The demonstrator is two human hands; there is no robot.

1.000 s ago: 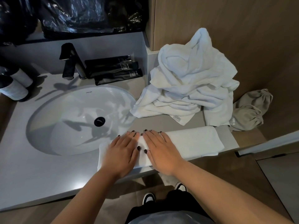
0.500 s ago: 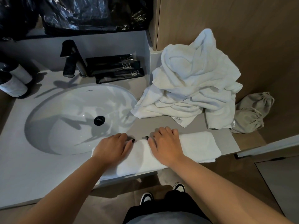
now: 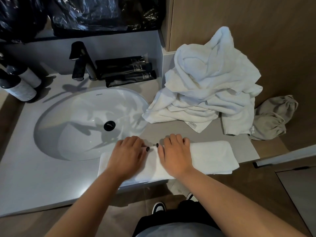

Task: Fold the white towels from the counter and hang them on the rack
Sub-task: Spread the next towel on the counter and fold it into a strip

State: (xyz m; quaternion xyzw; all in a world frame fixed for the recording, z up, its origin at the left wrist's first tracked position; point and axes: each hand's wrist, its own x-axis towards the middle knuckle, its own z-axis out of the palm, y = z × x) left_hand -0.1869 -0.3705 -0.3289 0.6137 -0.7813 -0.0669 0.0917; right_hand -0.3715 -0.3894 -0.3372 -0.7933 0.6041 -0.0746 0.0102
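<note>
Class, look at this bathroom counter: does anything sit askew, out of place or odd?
Yes. The folded towel under both hands overhangs the front edge of the counter. Behind it, the towel pile is a crumpled heap, with one corner drooping over the rim of the sink. A beige bag lies slumped against the wall.

The grey worktop (image 3: 51,182) carried a folded white towel (image 3: 212,156) along its front edge. A heap of white towels (image 3: 208,93) filled its back right corner, black tubes (image 3: 126,71) lay at the back edge.
</note>
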